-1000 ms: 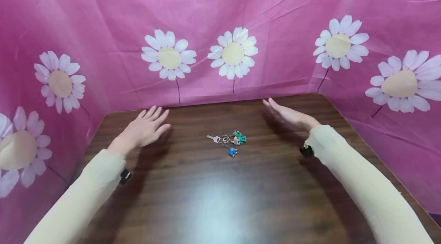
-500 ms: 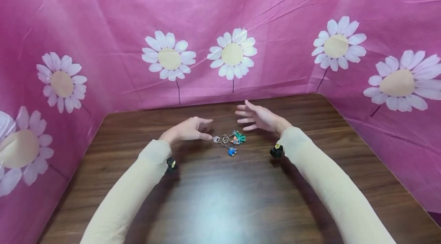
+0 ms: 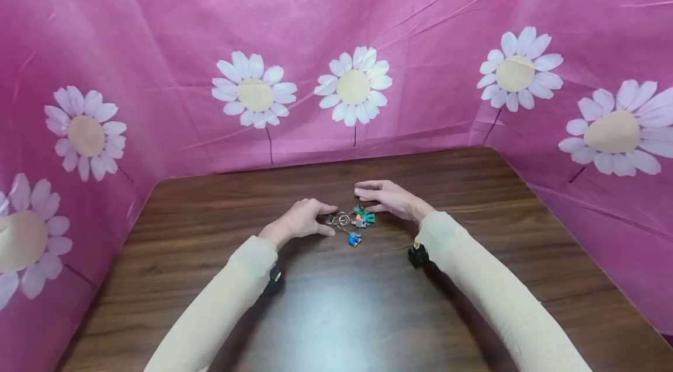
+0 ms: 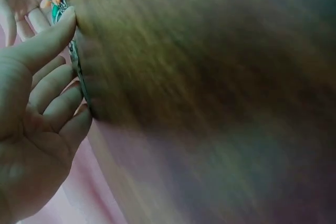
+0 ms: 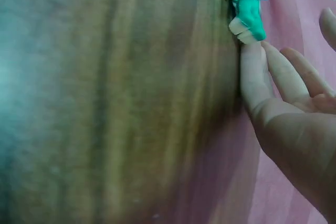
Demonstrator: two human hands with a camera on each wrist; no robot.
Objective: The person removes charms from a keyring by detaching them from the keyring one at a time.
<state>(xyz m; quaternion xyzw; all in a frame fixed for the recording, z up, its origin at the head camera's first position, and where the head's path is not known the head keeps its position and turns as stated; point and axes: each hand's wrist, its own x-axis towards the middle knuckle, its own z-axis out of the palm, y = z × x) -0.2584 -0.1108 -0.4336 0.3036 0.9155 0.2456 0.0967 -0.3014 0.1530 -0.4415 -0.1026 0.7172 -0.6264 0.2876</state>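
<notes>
A bunch of keyring charms lies on the table, joined by a metal key ring. On it hang a blue figure, a green figure and a peach-and-grey one beside the green. My left hand reaches in from the left, thumb and fingers apart on either side of the key, whose blade the hand hides in the head view. From the right, my right hand stands beside the green figure with relaxed fingers; a fingertip is right at that figure's feet in the right wrist view.
The brown wooden table runs back to a pink cloth printed with white daisies, which also walls both sides. Each wrist bears a small black device under a cream sleeve.
Both hands have come inward from the table's sides to the keyring bunch. During the last half second they have lowered closer about it, while the bunch has stayed in place.
</notes>
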